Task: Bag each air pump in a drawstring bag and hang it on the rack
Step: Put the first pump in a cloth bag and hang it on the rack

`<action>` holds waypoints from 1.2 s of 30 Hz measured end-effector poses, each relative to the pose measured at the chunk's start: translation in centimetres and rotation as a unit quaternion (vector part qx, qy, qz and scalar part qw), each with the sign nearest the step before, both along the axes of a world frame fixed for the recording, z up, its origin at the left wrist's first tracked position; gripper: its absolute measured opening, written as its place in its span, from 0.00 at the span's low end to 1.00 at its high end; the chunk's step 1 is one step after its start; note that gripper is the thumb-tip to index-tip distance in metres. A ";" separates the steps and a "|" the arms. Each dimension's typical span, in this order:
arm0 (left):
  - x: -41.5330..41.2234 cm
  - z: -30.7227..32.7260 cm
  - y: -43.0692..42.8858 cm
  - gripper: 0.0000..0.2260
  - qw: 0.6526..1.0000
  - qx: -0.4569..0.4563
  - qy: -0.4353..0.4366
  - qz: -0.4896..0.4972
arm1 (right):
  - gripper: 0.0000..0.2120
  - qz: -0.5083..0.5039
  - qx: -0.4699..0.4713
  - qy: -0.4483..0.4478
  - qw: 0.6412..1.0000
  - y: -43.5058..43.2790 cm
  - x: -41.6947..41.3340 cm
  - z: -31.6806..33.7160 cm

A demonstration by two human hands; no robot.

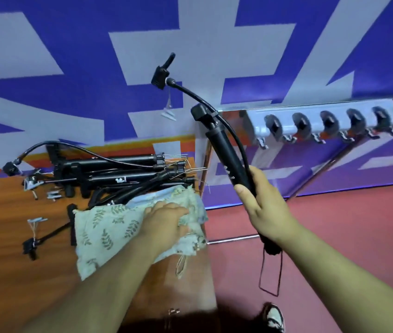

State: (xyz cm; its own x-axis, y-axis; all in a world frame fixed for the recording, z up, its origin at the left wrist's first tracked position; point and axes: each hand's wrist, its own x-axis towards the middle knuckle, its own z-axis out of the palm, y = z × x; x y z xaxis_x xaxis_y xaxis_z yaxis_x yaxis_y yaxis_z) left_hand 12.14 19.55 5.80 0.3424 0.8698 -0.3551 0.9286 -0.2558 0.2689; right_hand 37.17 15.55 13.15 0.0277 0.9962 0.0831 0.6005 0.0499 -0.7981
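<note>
Black tube-bodied air pump [224, 150], tilted at centre, is gripped round its barrel by the right hand [265, 207]. At eight o'clock, the left hand [166, 222] clutches a leaf-printed cream drawstring bag [109, 234] on the brown wooden table [10, 236]. Bagging seems barely begun, and the bag's mouth needs opening next.

Both bare forearms reach forward from the bottom of the frame. The left hand [166, 222] lies palm-down, fingers curled into a pale leaf-printed cloth drawstring bag [109, 227]. The right hand [267, 210] is raised further out, fingers and thumb wrapped around the lower barrel of a black tubular air pump [224, 150], holding it tilted up and away.
</note>
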 end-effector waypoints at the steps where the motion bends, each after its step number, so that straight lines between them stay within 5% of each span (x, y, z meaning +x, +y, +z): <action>1: 0.3 -0.5 -0.1 0.19 1.000 0.006 0.004 0.020 | 0.18 0.001 -0.008 0.016 1.000 0.2 0.6 -0.6; 5: 1.4 -1.5 -0.3 0.05 0.993 0.066 0.003 0.101 | 0.19 0.038 -0.029 0.072 0.996 1.7 2.7 -3.1; 12: 3.0 1.1 -1.4 0.07 0.922 0.189 -0.176 0.289 | 0.16 0.141 -0.073 0.182 0.970 4.9 3.1 -8.2; 22: 5.5 2.0 0.0 0.06 0.841 0.355 -0.302 0.275 | 0.15 0.196 0.053 0.255 0.945 6.6 0.8 -9.5; 36: 7.4 6.3 -3.9 0.05 0.773 0.424 -0.395 0.256 | 0.12 0.157 0.146 0.274 0.938 2.0 -0.9 -8.7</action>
State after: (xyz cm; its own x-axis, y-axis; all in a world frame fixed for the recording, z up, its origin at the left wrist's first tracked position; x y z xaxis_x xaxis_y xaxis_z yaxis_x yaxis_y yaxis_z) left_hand 19.56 15.68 12.08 -0.3058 0.7684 0.5621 0.5976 -0.3047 0.7417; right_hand 36.32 17.50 4.43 -0.1459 0.8993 0.4123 0.0236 0.4198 -0.9073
